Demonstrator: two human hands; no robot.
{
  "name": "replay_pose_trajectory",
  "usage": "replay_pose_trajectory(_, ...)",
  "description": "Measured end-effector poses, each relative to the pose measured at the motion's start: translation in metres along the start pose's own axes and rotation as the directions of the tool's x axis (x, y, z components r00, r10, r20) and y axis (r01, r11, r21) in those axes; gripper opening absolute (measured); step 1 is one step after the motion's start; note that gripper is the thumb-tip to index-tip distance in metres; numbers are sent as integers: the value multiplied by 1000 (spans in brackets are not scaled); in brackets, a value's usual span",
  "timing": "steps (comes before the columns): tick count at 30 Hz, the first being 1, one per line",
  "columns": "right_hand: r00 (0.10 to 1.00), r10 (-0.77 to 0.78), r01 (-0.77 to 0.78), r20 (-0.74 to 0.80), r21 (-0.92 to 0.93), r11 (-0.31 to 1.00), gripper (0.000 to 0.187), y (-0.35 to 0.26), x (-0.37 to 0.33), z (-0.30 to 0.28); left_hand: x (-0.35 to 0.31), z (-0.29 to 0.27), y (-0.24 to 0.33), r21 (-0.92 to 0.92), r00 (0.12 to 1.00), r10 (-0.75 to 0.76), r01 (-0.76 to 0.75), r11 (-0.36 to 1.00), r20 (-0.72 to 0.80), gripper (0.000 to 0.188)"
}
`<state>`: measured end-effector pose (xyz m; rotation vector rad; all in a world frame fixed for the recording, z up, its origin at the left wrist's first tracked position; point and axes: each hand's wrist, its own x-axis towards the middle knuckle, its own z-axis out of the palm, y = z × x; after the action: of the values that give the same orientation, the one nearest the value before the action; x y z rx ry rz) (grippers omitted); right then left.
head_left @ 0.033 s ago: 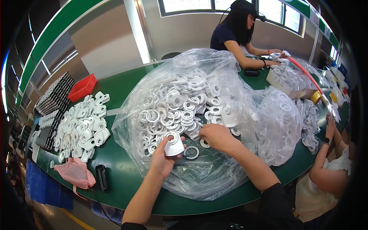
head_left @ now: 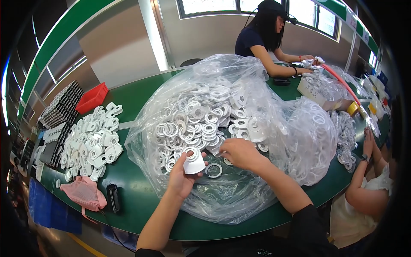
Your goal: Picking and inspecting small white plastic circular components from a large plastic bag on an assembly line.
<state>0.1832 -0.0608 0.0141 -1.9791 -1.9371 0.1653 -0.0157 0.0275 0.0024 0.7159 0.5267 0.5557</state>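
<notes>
My left hand (head_left: 183, 176) grips a white plastic piece (head_left: 195, 164), rounded at one end with a ringed hole in it, above the near side of an open clear plastic bag (head_left: 231, 201). My right hand (head_left: 240, 153) is closed, its fingertips at the near edge of the heap of white rings (head_left: 188, 128) in the bag. What those fingertips hold, if anything, cannot be made out. A single white ring (head_left: 213, 170) lies on the plastic between my hands. More white holed pieces (head_left: 257, 128) rest among the rings at the heap's right side.
Loose white pieces (head_left: 92, 143) are piled at left, beside a red bin (head_left: 92, 98) and stacked dark trays (head_left: 62, 105). Nearer lie a pink mesh pouch (head_left: 84, 192) and a black object (head_left: 113, 198). A full clear bag (head_left: 311, 139) stands at right. Co-workers sit across and at right.
My right hand has shifted slightly to the left along the heap's near edge. My left hand still holds the white piece in about the same place.
</notes>
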Motion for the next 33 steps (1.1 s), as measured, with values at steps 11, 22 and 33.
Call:
replay_pose_trajectory(11,903,-164,58,397,266,962,19,-29,-4,-8,1,-4,1,27,998,58,-59,998,35,34)
replay_pose_trajectory(22,937,-142,84,318,189,978,17,-35,-9,-8,2,-3,1,20,998,65,-65,998,13,34)
replay_pose_trajectory(33,978,208,-67,-21,910,410,17,-11,8,-19,-2,9,-3,237,986,-9,-31,971,166,56)
